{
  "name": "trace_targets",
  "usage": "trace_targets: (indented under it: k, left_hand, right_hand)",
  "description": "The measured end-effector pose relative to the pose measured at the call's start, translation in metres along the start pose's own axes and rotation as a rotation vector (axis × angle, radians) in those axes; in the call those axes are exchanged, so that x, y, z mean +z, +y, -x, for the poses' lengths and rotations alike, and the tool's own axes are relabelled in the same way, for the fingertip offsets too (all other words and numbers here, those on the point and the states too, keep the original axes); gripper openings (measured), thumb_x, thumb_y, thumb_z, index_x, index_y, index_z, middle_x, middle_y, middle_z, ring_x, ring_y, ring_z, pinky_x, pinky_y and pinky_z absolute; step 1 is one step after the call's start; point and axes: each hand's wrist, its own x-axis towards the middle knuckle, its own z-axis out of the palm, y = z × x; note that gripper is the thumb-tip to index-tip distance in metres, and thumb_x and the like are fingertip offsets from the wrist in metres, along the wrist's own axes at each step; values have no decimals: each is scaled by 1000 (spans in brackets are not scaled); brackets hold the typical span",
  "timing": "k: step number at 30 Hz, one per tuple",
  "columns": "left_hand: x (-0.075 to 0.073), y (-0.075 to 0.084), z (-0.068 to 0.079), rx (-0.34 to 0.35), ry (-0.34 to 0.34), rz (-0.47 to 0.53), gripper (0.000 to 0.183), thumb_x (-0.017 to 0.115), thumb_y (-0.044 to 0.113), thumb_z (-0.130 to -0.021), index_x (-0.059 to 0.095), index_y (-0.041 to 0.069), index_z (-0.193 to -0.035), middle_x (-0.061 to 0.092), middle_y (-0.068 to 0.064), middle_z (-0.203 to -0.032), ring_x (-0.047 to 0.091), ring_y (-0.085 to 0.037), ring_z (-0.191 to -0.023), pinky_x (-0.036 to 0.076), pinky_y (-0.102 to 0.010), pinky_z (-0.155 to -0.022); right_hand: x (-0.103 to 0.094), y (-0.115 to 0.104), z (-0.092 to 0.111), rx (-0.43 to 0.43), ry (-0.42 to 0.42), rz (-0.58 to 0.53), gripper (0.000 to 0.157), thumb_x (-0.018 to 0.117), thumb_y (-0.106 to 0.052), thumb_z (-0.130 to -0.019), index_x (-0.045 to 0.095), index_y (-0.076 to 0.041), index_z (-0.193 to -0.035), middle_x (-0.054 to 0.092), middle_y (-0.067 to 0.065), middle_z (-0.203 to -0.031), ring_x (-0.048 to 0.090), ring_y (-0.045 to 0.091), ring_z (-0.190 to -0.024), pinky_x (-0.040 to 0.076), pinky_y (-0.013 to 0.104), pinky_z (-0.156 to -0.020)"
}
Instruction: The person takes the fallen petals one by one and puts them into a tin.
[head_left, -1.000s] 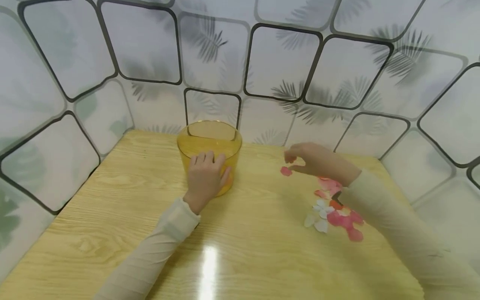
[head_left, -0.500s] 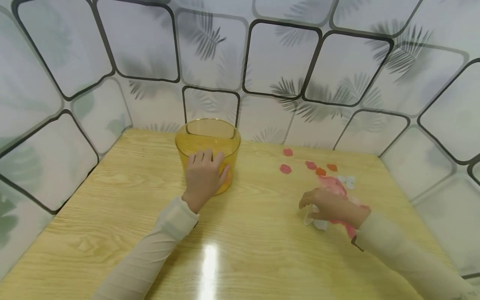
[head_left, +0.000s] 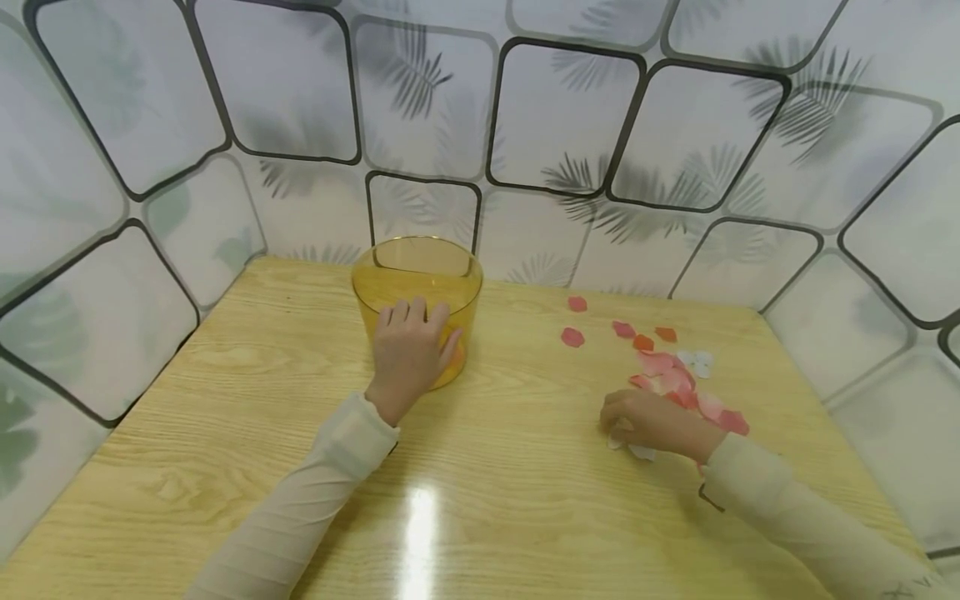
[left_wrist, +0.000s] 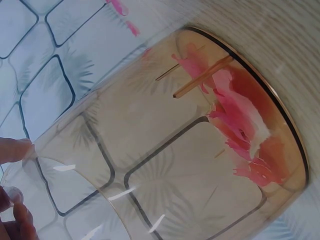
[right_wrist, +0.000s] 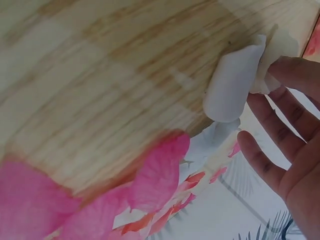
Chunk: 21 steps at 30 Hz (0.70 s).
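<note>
A see-through amber bucket (head_left: 463,325) stands toward the back of the table. My left hand (head_left: 408,358) grips its near rim, and the left wrist view shows fingers (left_wrist: 15,150) at that edge. Pink and red petals (left_wrist: 240,115) lie at the bottom of the bucket. Over on the right, my right hand (head_left: 652,419) is low over white petals. In the right wrist view its thumb and fingers pinch a pale white petal (right_wrist: 264,77). A curled white petal (right_wrist: 230,85) lies beside it, and pink petals (right_wrist: 160,172) lie closer to the camera.
Pink petals (head_left: 667,371) are heaped behind my right hand, with several single ones scattered toward the wall, among them a red petal (head_left: 573,337). White petals (head_left: 697,363) sit right of the heap. Patterned walls (head_left: 420,100) enclose the wooden table (head_left: 510,500).
My right hand came back toward me from the scattered petals at the back, leaving a pink petal there, and lowered onto the white petals. My left hand stayed on the bucket.
</note>
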Motion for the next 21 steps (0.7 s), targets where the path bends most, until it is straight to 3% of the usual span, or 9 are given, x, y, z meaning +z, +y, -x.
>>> trace_targets:
  k: [6,9,14,21]
  left_hand:
    - [-1,1,0,-4,-2,-3,33,74,39,-77,57,11,-81,58,-8,-71,56,-24,-62,41,-33,-58]
    - [-2,0,1,-7,0,-7,33,74,38,-76,56,11,-81,58,-7,-70,56,-24,-61,40,-33,-57]
    - [-2,-1,2,-12,-6,-4,33,74,39,-76,56,11,-81,57,-7,-69,56,-24,-62,40,-33,-58]
    - [-2,0,0,-17,-20,8,32,73,39,-77,59,12,-84,58,-7,-71,57,-24,-65,41,-34,-59]
  right_hand:
    - [-3,4,-4,-41,14,8,14,75,-8,-74,63,-15,-73,54,-9,-71,49,3,-67,45,21,-63]
    - [-17,2,-15,-58,32,54,17,72,-6,-76,60,-16,-70,52,-10,-69,48,4,-66,44,20,-63]
    - [-71,-13,-54,-109,80,114,17,70,0,-77,61,-13,-70,56,-7,-70,53,9,-67,47,25,-64]
    - [-154,-47,-126,-248,184,216,14,68,1,-79,61,-9,-72,59,2,-71,56,13,-67,48,31,-65]
